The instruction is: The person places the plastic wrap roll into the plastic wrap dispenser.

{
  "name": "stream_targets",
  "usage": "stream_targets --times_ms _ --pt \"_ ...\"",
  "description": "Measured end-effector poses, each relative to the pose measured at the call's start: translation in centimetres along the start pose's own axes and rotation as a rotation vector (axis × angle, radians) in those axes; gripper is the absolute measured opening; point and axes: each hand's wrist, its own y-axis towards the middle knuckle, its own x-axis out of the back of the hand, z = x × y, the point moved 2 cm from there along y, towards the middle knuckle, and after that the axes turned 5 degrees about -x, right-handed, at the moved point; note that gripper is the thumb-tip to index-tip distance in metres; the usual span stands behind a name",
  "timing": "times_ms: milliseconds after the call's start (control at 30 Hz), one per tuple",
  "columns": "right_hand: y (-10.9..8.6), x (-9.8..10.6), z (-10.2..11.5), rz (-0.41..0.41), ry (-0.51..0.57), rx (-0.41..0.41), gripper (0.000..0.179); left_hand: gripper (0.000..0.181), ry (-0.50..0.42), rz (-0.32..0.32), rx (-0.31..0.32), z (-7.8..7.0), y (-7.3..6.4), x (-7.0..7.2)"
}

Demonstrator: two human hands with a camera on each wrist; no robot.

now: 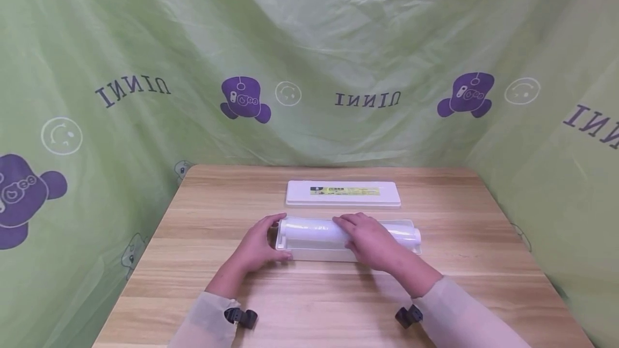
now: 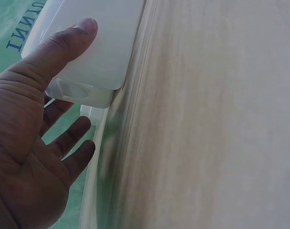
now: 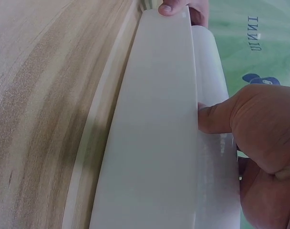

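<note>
A long white box (image 1: 319,255) lies lengthwise on the table with a roll of clear plastic wrap (image 1: 309,228) in its open top. The roll's right end sits raised at the box's right end. My left hand (image 1: 258,243) holds the box's left end, thumb on the front wall and fingers around the far side; the left wrist view shows the thumb flat on the box wall (image 2: 104,52). My right hand (image 1: 374,243) grips the roll right of its middle, fingers over the top and thumb on the near side, as the right wrist view also shows on the roll (image 3: 214,176).
Behind the box, a white lid (image 1: 296,195) with a yellow-green label lies on the wooden table (image 1: 217,192). Green printed curtains (image 1: 314,138) hang close around the table's back and sides.
</note>
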Motion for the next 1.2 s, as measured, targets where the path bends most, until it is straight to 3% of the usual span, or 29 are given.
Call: stream_targets --times_ms 1200 --pt "1.3 -0.2 -1.3 0.102 0.145 0.049 0.06 0.116 0.025 -0.003 0.013 -0.2 -0.1 -0.2"
